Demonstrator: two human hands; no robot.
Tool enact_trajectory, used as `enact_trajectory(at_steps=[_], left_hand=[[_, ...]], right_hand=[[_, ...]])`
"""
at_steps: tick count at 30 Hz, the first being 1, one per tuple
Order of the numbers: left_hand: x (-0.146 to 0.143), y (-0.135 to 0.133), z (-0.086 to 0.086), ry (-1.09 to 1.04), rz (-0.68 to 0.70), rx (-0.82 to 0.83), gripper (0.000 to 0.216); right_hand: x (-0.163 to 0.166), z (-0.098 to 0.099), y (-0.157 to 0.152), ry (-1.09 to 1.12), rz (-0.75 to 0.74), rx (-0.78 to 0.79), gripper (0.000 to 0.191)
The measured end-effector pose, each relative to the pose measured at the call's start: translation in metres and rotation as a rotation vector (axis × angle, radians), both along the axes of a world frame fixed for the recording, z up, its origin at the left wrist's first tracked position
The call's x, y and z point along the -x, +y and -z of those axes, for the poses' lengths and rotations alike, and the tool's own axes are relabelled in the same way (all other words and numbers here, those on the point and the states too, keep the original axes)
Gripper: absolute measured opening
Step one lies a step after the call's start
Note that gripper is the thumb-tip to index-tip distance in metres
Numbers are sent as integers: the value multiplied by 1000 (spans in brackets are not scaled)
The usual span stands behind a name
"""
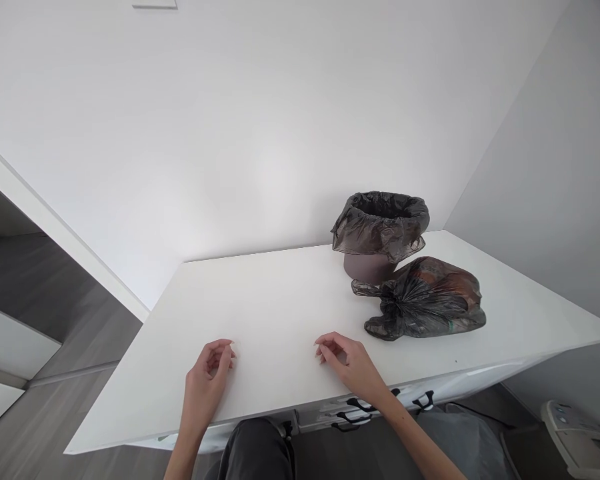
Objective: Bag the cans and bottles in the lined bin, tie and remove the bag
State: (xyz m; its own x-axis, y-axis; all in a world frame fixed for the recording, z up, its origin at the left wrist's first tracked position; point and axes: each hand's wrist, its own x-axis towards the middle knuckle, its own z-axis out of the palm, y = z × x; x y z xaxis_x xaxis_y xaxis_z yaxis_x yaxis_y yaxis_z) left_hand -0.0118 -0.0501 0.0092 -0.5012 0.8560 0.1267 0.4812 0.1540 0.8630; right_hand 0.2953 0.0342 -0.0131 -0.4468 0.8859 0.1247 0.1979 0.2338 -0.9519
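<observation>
The person's left hand [211,367] and right hand [344,360] are at the white table [260,300], fingers loosely curled, partly open and holding nothing. A knotted black bag [430,300] lies just beyond the right hand, in front of a bin [367,267] lined with another black bag [380,227].

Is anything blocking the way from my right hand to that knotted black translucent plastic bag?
Nothing visible does. Only white tabletop separates your right hand from the knotted black translucent plastic bag. The round mauve-brown bin with a black plastic liner stands beyond the bag, nearer the wall, off that path.
</observation>
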Motion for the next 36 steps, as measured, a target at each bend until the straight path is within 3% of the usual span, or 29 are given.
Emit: enact_trajectory(at_steps=[11, 16, 19, 24, 27, 30, 36], left_hand=[[-4, -1, -7, -5, 3, 33, 45], [-5, 0, -9, -14, -1, 34, 46], [-4, 0, -8, -17, -2, 40, 46], [-3, 0, -5, -1, 2, 38, 46], [-4, 0, -8, 7, 3, 29, 46], [-7, -1, -12, 6, 2, 22, 45], [-6, -3, -11, 30, 9, 23, 43]], right_hand=[[1, -1, 2, 11, 2, -12, 23], [-3, -20, -8, 0, 53, -37, 26], [-17, -42, -13, -54, 167, -173, 26], [-63, -62, -1, -96, 597, -424, 25], [-94, -52, 16, -269, 704, -409, 33], [-114, -33, 28, -463, 673, -315, 46], [-112, 1, 27, -520, 602, -272, 46]])
